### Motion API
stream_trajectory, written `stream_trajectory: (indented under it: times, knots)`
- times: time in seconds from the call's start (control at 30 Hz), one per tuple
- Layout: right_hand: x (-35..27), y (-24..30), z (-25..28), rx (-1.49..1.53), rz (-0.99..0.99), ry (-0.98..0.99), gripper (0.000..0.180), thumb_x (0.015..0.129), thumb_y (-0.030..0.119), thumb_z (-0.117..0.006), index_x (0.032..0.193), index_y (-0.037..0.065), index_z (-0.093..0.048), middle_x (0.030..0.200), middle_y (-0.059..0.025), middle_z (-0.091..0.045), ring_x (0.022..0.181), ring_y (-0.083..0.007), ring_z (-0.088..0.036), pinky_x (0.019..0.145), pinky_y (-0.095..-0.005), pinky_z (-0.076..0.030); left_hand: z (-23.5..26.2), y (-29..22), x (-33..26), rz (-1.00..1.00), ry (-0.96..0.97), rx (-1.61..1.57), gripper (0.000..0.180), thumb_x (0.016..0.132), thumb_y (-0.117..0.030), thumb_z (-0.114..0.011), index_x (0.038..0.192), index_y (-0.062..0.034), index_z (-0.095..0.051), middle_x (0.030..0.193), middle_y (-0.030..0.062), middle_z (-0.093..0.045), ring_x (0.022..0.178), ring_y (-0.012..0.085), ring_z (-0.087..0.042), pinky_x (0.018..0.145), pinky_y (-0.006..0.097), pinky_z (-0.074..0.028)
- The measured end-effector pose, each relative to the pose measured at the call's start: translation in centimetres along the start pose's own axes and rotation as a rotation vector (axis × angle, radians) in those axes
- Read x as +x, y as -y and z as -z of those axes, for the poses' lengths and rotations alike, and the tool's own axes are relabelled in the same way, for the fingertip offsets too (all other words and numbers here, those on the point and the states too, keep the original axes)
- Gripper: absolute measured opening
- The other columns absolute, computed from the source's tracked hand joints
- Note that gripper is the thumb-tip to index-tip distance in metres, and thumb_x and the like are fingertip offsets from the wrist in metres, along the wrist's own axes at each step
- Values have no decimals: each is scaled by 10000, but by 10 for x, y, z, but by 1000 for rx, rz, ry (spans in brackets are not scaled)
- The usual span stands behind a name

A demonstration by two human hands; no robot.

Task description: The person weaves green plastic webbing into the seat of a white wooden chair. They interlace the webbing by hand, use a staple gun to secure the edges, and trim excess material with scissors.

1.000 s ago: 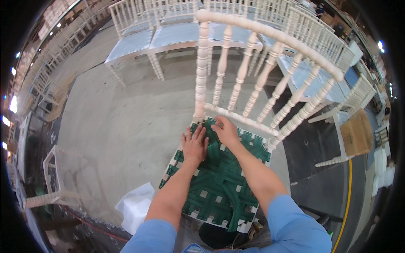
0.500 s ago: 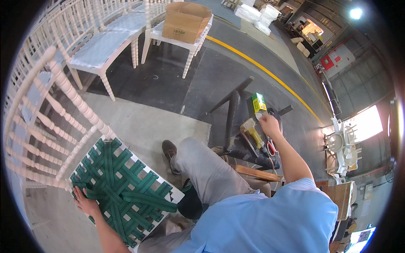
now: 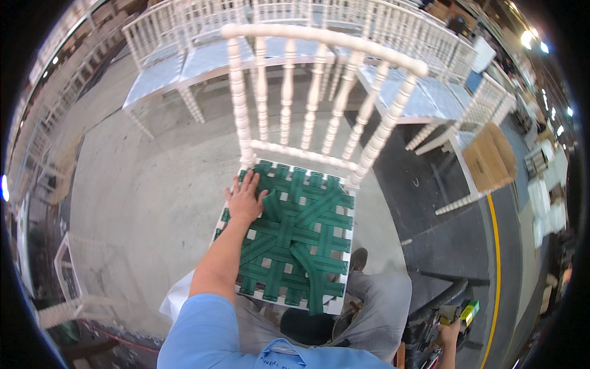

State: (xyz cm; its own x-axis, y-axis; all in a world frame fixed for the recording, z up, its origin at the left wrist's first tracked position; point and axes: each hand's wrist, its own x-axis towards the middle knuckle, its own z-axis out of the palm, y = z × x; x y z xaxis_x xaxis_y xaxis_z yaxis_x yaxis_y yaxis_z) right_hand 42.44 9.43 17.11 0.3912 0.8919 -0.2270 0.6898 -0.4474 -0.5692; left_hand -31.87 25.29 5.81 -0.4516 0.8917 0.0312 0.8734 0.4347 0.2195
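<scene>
In front of me stands a white chair (image 3: pixel 302 157) with turned spindles, its seat woven from green webbing (image 3: pixel 310 230). My left hand (image 3: pixel 247 198) lies on the webbing at the seat's back left corner, fingers spread. Loose strap ends cross the middle of the seat, and one strap (image 3: pixel 307 264) hangs toward its front edge. At the lower right, my right hand (image 3: pixel 450 336) is closed around the handle of a staple gun (image 3: pixel 448 314), partly hidden by the fingers. A green and yellow box (image 3: pixel 469 313) sits just beyond it.
The staple gun and box are over a dark stand (image 3: pixel 424 326) beside my right knee. Rows of white chairs (image 3: pixel 212 58) run across the back. An open cardboard box (image 3: pixel 490 157) rests on a chair at right. A white frame (image 3: pixel 66 270) is at left.
My view has swung left, bringing the chair to the centre. My right hand has moved from the green and yellow box to the staple gun. My left hand stays on the seat.
</scene>
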Motion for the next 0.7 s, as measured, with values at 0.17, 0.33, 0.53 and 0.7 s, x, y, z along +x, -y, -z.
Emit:
stream_trajectory:
  times: [0.17, 0.33, 0.53, 0.7]
  knots:
    - [37, 205, -40, 244, 250, 278, 568, 752, -4, -743, 1282, 19, -540, 1179, -72, -636, 1066, -214, -607, 955, -349, -471, -3, 2, -4, 6, -14, -56, 616, 968, -512, -504, 1517, -259, -385, 1613, -44, -286, 1494, 324, -224, 1163, 630, -200]
    - [33, 432, -165, 280, 327, 753, 472, 860, 166, -765, 1261, 0, -579, 1127, -72, -647, 959, -161, -609, 842, -308, -493, -5, 8, -3, 6, -65, -89, 628, 948, -521, -545, 1504, -263, -412, 1587, -32, -338, 1484, 312, -244, 1151, 618, -218]
    - [9, 563, -352, 234, 467, 1106, 372, 901, 232, -727, 1162, 7, -586, 938, -59, -648, 577, -131, -567, 513, -284, -463, -8, 15, -1, -17, -68, -108, 654, 929, -536, -555, 1495, -235, -425, 1577, -23, -346, 1481, 323, -230, 1136, 627, -235]
    - [1, 582, -429, 177, 421, 1075, 360, 895, 249, -733, 1122, 15, -583, 899, -68, -626, 546, -151, -580, 458, -292, -464, -9, 18, -2, -21, -87, -142, 641, 922, -491, -568, 1486, -217, -435, 1580, -12, -342, 1484, 337, -226, 1133, 649, -223]
